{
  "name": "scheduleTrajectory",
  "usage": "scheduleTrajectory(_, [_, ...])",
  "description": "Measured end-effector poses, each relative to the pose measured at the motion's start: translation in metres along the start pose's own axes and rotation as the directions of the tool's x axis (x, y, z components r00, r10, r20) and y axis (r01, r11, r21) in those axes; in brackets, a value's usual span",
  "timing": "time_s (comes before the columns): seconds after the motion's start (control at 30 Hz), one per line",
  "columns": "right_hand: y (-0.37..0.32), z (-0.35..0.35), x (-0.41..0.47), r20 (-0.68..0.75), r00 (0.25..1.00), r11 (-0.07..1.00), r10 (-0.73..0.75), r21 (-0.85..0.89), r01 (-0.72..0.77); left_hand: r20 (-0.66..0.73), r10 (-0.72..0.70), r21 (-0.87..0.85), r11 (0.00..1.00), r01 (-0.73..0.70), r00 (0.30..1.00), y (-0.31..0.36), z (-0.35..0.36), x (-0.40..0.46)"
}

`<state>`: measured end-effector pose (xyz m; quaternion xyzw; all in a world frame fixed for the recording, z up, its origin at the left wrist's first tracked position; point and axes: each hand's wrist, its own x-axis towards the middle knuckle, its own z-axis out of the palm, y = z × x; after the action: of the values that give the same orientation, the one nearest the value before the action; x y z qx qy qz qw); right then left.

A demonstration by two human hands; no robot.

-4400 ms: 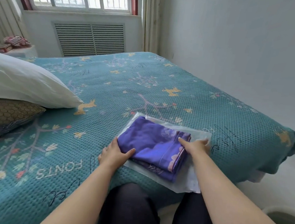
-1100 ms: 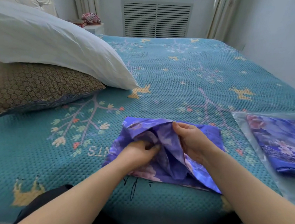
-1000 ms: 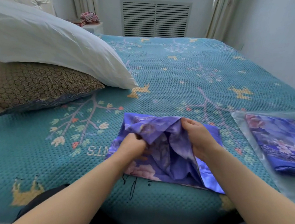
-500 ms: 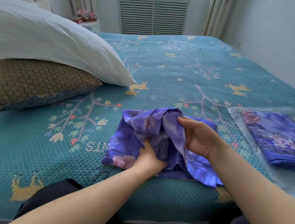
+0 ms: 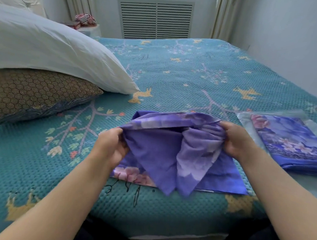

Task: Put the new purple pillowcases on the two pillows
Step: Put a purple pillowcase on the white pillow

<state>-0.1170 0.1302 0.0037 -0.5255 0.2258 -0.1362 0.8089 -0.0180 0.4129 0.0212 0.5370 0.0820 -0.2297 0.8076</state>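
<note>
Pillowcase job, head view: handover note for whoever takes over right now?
Left hand and right hand each grip an edge of the first purple pillowcase, holding it spread apart over the bedspread.
Second purple pillowcase lies folded on its clear bag to the right.
White pillow rests on the brown patterned pillow at left; both are bare of purple.
Done: one case unpacked and partly unfolded.
Left: cover both pillows.
</note>
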Motion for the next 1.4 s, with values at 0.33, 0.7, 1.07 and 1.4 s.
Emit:
scheduleTrajectory(0.33, [-0.022, -0.035, -0.027, 0.124, 0.985, 0.67, -0.12, -0.722, 0.173, 0.227, 0.326, 0.869, 0.358, -0.342, 0.918, 0.04, -0.04, 0.008])
scheduleTrajectory(0.7, [-0.011, -0.038, -0.03, 0.146, 0.966, 0.966, 0.211, -0.18, -0.184, 0.261, -0.133, 0.433, 0.901, 0.008, 0.956, 0.033, -0.031, -0.012])
scheduleTrajectory(1.07, [-0.038, -0.015, -0.015, -0.211, 0.977, -0.127, 0.03, -0.97, -0.206, 0.191, -0.021, 0.394, 0.917, -0.057, 0.981, 0.023, -0.018, -0.012])
scheduleTrajectory(1.4, [-0.083, 0.208, 0.006, 0.682, 0.724, 0.337, -0.1, -0.662, 0.67, 0.67, -0.264, 0.402, 0.915, -0.04, 0.694, -0.014, 0.005, -0.043])
